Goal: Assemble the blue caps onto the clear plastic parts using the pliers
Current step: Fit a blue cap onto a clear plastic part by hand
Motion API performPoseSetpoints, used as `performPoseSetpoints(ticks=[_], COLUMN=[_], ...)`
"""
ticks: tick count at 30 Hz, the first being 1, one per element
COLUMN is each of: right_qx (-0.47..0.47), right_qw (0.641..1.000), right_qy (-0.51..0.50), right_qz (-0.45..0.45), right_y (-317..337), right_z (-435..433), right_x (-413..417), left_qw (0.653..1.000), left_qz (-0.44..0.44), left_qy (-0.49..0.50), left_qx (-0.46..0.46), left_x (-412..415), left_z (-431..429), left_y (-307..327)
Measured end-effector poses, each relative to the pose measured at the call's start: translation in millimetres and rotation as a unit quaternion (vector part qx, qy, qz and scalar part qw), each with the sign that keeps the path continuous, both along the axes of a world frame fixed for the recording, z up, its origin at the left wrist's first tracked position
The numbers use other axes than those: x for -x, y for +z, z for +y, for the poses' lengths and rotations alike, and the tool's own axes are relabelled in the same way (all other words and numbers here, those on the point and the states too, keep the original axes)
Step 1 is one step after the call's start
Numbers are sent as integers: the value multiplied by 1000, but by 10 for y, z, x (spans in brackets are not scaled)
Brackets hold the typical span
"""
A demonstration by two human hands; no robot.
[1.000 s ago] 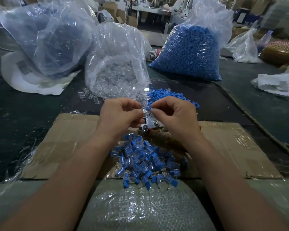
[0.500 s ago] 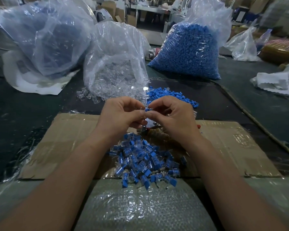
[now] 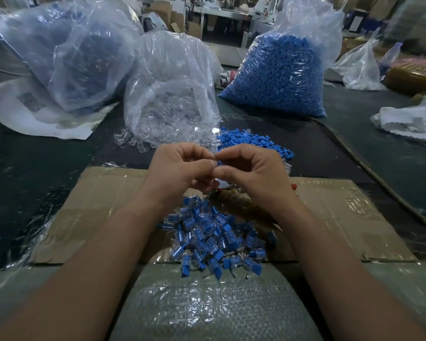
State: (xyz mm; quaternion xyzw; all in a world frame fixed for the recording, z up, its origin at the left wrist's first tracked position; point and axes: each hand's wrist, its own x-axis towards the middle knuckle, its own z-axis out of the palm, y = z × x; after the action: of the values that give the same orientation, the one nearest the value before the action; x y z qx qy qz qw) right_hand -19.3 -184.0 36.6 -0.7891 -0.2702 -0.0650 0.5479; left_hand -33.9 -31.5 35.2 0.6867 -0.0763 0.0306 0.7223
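Dark table fills most of the frame, with a flattened cardboard sheet laid across its lower middle. From my remote seat I see both hands meeting just above the centre. The left hand and the right hand have their fingers curled, tips touching, pinching one blue cap between them. Whether a clear part sits with it I cannot tell. Below the hands a heap of capped pieces lies on the cardboard. Just above the hands, loose blue caps lie on the table beside spilled clear parts. Higher up stand a bag of clear parts at centre and a bag of blue caps to its right.
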Motion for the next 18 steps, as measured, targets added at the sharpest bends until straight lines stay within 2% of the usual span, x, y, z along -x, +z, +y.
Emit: performPoseSetpoints(ticks=[11, 18], right_qx=[-9, 3], right_qw=[997, 994], right_qy=[-3, -14], right_qz=[-83, -109], right_y=[-66, -84], right_z=[-24, -46], right_x=[-4, -11], left_qw=[997, 998], left_qz=[51, 51], left_qy=[-29, -30], left_qx=[47, 36], left_x=[-13, -9], left_z=[61, 53], left_y=[-2, -5])
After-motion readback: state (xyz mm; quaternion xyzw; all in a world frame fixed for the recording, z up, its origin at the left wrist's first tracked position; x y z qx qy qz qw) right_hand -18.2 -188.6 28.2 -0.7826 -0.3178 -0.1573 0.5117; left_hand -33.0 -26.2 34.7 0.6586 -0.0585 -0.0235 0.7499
